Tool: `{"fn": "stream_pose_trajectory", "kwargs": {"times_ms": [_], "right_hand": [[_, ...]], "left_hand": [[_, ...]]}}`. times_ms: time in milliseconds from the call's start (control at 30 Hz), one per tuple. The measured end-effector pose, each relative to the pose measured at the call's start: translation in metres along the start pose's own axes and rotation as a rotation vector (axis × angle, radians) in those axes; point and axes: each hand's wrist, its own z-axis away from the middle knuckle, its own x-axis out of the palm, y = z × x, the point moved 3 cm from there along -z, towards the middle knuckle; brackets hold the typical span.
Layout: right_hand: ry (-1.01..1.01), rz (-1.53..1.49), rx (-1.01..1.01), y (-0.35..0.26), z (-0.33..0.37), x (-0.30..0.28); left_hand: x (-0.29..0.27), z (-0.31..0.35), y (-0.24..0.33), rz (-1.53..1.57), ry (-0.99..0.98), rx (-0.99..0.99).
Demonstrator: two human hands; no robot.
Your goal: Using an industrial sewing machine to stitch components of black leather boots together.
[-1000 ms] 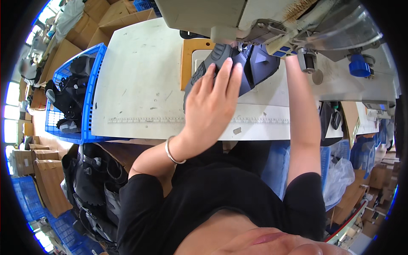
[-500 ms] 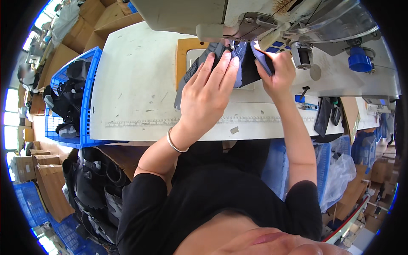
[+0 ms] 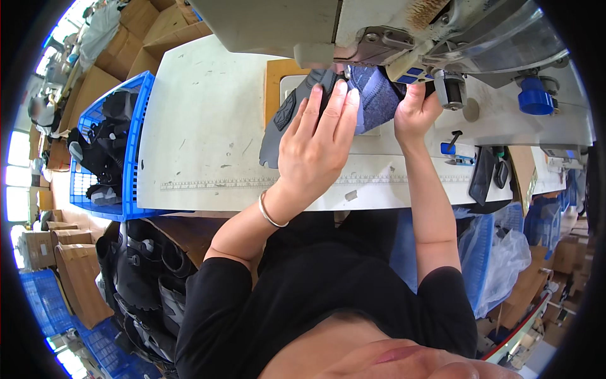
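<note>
A dark grey shoe upper with a raised pattern lies under the head of a sewing machine. Its mottled blue lining faces up on the right side. My left hand, with a light bangle at the wrist, rests flat on the grey part, fingers stretched toward the needle area. Thumb raised, my right hand pinches the lining's right edge; some of its fingertips are hidden. The needle itself is hard to make out.
The white table has a printed ruler along its front. At the left stands a blue crate of dark shoe parts. Small tools and a black pouch lie at the right. More black shoe parts are piled below left.
The blue lining has been spread open and shows more of its face. My right hand has turned and come slightly nearer. My left hand has shifted a little right with the upper.
</note>
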Motion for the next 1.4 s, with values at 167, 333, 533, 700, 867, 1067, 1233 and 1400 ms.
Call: {"fn": "stream_pose_trajectory", "kwargs": {"times_ms": [167,333,533,700,867,1067,1233,1400], "right_hand": [[-0.082,-0.03,0.049,0.013,0.01,-0.005],[-0.089,0.044,-0.011,0.0,-0.001,-0.007],[-0.21,0.049,-0.052,0.013,-0.01,-0.01],[-0.076,-0.002,-0.031,0.008,-0.007,-0.006],[-0.059,0.0,-0.027,0.004,-0.005,-0.005],[0.018,-0.002,0.067,-0.006,0.003,-0.003],[-0.012,-0.013,0.055,-0.004,0.015,-0.006],[-0.015,-0.017,0.054,-0.008,0.014,-0.004]], "left_hand": [[0.002,0.0,-0.002,0.032,0.032,-0.021],[0.002,0.0,-0.001,0.024,0.038,-0.022],[0.001,-0.003,-0.001,0.017,0.031,-0.03],[0.003,-0.004,-0.001,-0.012,0.049,-0.006],[0.002,-0.006,-0.003,-0.007,0.071,-0.031],[0.0,-0.009,-0.015,0.122,0.143,-0.004],[0.0,-0.01,-0.018,0.163,0.183,0.046],[0.001,-0.01,-0.019,0.147,0.173,0.05]]}}
